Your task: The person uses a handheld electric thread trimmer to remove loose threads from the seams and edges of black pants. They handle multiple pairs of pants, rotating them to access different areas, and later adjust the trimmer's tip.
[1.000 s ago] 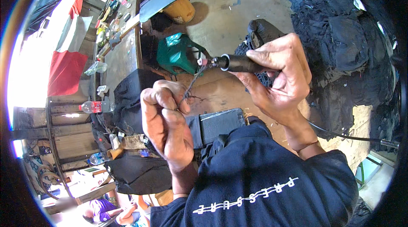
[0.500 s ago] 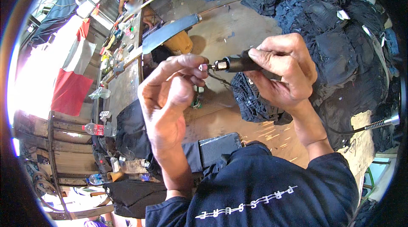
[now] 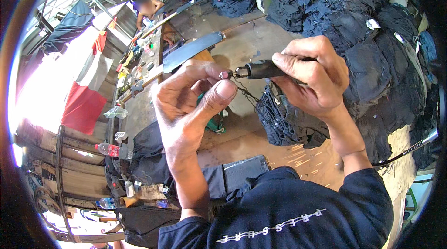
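My right hand (image 3: 312,74) grips a black rotary tool handpiece (image 3: 262,69) with a metal collar. From its left end sticks a small pink tip (image 3: 223,75), apparently a grinding bit. The thumb and index finger of my left hand (image 3: 188,104) close in a pinch at this tip; the other fingers are curled behind. Below the handpiece a bundle of dark gathered cloth (image 3: 288,121) lies on the wooden table (image 3: 251,132), with dark threads hanging near the tip. A black flexible cable (image 3: 400,153) runs in from the right behind my right forearm.
Dark garments (image 3: 349,53) are heaped along the right and far side. A blue-grey board (image 3: 193,52) lies beyond my left hand. Plastic bottles (image 3: 111,150) and wooden slats stand at left. A person (image 3: 148,9) is at the far-left bench, beside cluttered small items.
My left thumb has come up to the pink tip, beside the index finger. The handpiece has stayed nearly still in my right hand. The view has shifted slightly.
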Tool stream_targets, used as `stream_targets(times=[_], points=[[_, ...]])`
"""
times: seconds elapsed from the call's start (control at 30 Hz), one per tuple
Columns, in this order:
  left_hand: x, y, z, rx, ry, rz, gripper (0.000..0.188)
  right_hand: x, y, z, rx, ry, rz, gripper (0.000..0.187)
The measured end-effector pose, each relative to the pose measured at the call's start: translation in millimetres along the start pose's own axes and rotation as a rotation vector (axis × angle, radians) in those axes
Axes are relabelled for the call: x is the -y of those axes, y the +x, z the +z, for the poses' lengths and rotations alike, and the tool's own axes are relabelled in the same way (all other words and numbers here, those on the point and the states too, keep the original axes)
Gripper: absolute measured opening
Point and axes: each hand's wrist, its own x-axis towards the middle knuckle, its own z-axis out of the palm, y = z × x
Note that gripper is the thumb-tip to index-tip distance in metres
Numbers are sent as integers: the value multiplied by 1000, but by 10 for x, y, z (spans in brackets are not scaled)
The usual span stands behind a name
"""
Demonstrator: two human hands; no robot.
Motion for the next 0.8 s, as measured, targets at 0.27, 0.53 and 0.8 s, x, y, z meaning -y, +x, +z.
stream_targets(times=[0.27,0.53,0.8], points=[[-19,-110,32,20,-94,-88,17,68,52,-5,0,-6,-24,44],[184,-48,93,4,-340,-51,15,37,4,148,-45,55,26,43],[269,19,-123,141,-265,-20,11,72,-66,213,-20,369,188,31]])
